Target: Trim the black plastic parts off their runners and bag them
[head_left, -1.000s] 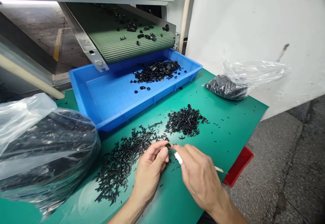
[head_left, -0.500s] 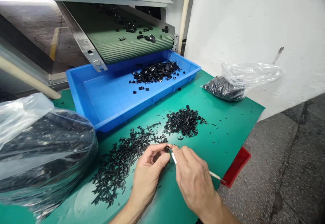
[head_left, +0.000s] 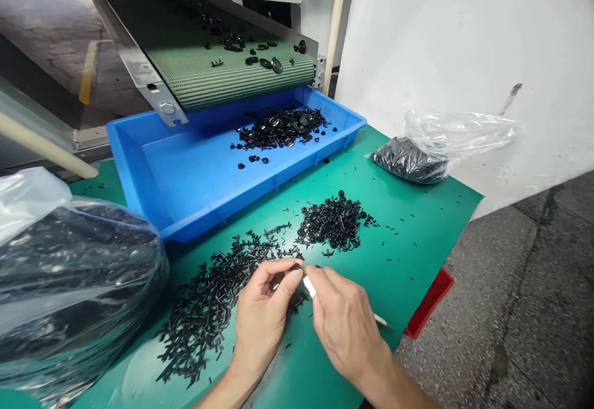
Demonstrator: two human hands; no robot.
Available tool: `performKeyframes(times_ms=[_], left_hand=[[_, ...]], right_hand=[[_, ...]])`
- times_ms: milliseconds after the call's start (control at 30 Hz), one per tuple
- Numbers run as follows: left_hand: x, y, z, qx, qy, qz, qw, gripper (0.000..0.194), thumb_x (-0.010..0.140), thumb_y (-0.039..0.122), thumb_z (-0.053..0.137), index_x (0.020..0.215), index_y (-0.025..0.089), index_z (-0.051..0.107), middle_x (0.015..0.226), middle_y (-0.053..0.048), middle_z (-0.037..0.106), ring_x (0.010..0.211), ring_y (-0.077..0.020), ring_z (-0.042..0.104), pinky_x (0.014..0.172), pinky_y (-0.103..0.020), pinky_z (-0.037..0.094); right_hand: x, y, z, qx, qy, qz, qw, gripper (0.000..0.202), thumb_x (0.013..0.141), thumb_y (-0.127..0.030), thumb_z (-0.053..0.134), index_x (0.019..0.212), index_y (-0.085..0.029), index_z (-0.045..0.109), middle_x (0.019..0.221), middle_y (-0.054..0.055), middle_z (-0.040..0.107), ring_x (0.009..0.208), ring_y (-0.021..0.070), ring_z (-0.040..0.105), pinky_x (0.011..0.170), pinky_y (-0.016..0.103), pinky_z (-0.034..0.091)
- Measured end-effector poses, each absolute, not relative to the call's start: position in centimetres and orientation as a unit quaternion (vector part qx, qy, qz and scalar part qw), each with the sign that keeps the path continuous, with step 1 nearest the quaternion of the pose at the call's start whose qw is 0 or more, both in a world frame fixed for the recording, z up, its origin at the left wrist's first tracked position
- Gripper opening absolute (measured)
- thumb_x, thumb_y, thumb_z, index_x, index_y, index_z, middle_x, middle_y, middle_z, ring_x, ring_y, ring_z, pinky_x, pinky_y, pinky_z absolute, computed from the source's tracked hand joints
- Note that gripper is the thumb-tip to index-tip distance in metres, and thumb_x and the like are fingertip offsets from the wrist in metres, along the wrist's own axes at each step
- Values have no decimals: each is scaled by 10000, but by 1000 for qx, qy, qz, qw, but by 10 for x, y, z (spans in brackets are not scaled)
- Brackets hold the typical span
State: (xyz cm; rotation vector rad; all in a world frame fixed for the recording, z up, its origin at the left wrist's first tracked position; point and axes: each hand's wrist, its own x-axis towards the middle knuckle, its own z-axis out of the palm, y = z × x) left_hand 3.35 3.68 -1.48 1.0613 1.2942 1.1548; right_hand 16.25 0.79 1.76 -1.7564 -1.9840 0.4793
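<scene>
My left hand [head_left: 262, 316] is closed, pinching a small black plastic part [head_left: 296, 266] between thumb and fingertips; most of the part is hidden. My right hand [head_left: 346, 319] grips a slim white-handled tool [head_left: 309, 286] whose thin tip meets the part. The tool's rear end sticks out past the right side of that hand. Beyond my left hand spreads a pile of black branched pieces [head_left: 204, 316]. A second pile, of small black parts [head_left: 331, 220], lies just beyond my fingertips on the green table [head_left: 371, 260].
A blue tray [head_left: 185, 177] holding black parts stands under the end of a green conveyor belt [head_left: 199, 78]. A large clear bag of black pieces [head_left: 78, 285] sits at left, a smaller bag [head_left: 408, 161] at right. A red bin [head_left: 429, 304] is below the table's right edge.
Both hands have shifted slightly left in view, with the part and tool still held. The tool's tip stays at the part; the view has turned a little.
</scene>
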Motion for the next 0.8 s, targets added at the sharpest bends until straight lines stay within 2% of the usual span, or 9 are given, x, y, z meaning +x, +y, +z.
performKeyframes(times_ms=[67, 167, 433, 800], left_hand=[[33, 36, -16, 450, 534, 494, 519, 96, 759, 272, 742, 829, 220, 703, 964, -47, 734, 962, -222, 639, 881, -345, 484], [33, 35, -16, 450, 528, 499, 520, 67, 754, 251, 746, 791, 226, 697, 956, -39, 736, 976, -219, 639, 884, -341, 486], [31, 35, -15, 441, 544, 462, 544, 128, 756, 286, 749, 864, 222, 723, 957, -37, 751, 922, -197, 655, 844, -305, 504], [30, 34, -17, 448, 546, 454, 544, 119, 752, 295, 751, 860, 245, 738, 934, -7, 759, 898, -175, 659, 830, -262, 506]], right_hand=[[161, 3, 16, -634, -730, 127, 221, 317, 884, -45, 370, 1078, -182, 579, 831, 46, 622, 723, 187, 577, 629, 289, 330], [162, 2, 15, -628, -737, 119, 220, 305, 883, -37, 379, 1073, -181, 570, 799, 31, 612, 700, 188, 573, 618, 296, 332], [162, 3, 7, -619, -749, 39, 232, 258, 928, -59, 370, 1044, -170, 571, 773, 36, 596, 694, 200, 529, 624, 317, 324], [160, -1, 12, -615, -747, 67, 242, 246, 930, -69, 361, 989, -178, 573, 784, 41, 597, 709, 201, 527, 638, 313, 330]])
